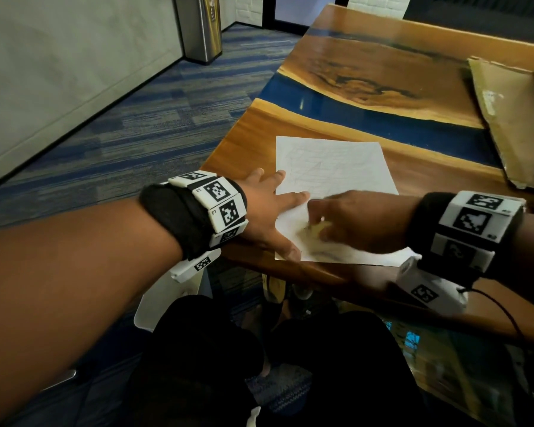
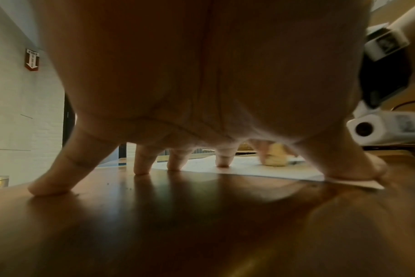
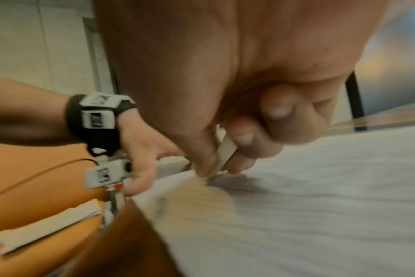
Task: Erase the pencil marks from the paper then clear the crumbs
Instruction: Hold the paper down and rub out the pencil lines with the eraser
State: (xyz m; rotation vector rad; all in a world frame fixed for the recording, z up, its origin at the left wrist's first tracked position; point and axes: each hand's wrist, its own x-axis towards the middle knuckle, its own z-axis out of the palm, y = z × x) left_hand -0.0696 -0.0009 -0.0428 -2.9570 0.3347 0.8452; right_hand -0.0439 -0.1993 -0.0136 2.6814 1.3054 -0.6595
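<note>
Erasing under way on the near part of the paper, with the crumbs left for later.

Your left hand lies flat with its fingers spread, some on the counter and the thumb and others pinning the sheet's left edge. Your right hand pinches a pale eraser between thumb and fingers and presses it to the sheet near the close corner; blur there suggests rubbing. Faint pencil lines show across the far half, so you likely have most of the marks left to remove. Specks lie on the wood by your left fingers, perhaps crumbs; sweeping looks not yet begun.
</note>
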